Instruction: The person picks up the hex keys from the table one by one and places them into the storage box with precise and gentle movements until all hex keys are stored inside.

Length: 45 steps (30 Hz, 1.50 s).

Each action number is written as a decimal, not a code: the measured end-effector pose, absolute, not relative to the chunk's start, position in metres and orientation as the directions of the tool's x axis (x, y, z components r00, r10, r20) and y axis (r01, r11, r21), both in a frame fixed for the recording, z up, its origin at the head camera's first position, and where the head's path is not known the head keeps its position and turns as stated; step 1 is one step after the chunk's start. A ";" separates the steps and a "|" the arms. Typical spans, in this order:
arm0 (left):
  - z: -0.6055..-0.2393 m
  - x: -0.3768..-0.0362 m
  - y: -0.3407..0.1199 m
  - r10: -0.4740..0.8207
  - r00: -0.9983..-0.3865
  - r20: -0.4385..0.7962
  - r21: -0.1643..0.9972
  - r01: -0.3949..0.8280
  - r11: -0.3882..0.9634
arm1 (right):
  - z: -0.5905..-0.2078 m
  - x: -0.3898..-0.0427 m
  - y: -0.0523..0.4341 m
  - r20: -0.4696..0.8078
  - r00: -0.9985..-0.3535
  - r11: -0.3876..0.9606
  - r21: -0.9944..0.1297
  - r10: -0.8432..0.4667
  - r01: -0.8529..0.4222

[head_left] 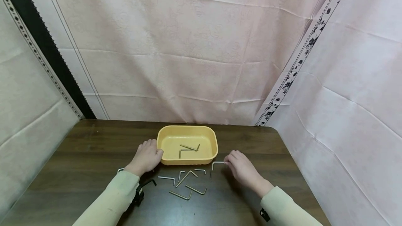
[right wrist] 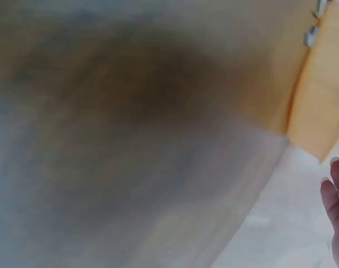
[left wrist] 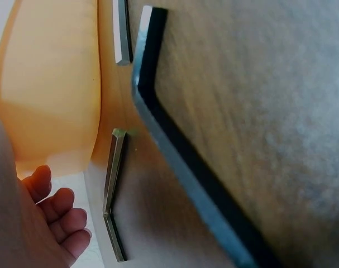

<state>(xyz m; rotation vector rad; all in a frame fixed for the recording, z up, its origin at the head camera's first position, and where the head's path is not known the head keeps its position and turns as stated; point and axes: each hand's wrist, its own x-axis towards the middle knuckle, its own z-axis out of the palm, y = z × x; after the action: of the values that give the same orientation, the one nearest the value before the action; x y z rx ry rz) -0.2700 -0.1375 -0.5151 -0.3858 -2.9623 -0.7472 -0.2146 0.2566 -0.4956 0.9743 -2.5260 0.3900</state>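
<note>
A yellow tray (head_left: pixel 163 138) sits on dark wood-grain table (head_left: pixel 94 149); the keys (head_left: pixel 188 176) look silvery.

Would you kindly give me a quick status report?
Left hand resting against yellow tray. Right hand pinching hex key. Loose keys between hands.

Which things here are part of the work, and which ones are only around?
Part of the work:
- yellow tray, left hand touching it
- hex key at the right hand
- two hex keys in tray
- loose hex keys

Only around:
- wooden table
- pink curtain
</note>
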 end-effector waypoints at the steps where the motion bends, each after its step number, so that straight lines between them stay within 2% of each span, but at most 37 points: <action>1: -0.515 -0.270 -0.137 0.227 -0.967 0.120 0.459 0.256 0.851 | -0.492 -0.216 0.256 0.473 -0.681 0.722 -0.128 -0.559 -0.680; 5: -0.513 -0.270 -0.137 0.231 -0.966 0.117 0.457 0.259 0.851 | -0.481 -0.223 0.249 0.503 -0.695 0.719 -0.191 -0.514 -0.669; 14: -0.513 -0.270 -0.137 0.227 -0.968 0.106 0.442 0.251 0.861 | -0.467 -0.243 0.226 0.431 -0.784 0.753 -0.293 -0.447 -0.590; 32: -0.514 -0.272 -0.137 0.226 -0.970 0.090 0.396 0.243 0.885 | -0.468 -0.286 0.166 0.339 -0.808 0.771 -0.276 -0.481 -0.574; 45: -0.502 -0.270 -0.134 0.214 -0.974 0.070 0.322 0.225 0.920 | -0.479 -0.305 0.133 0.188 -0.882 0.791 -0.390 -0.432 -0.471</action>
<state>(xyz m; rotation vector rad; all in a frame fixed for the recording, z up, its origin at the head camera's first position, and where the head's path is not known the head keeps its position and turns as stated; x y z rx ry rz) -0.2695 -0.1343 -0.5023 -0.3483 -3.0451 -0.5168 -0.3052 0.1330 -0.4787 0.7299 -2.8882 0.6645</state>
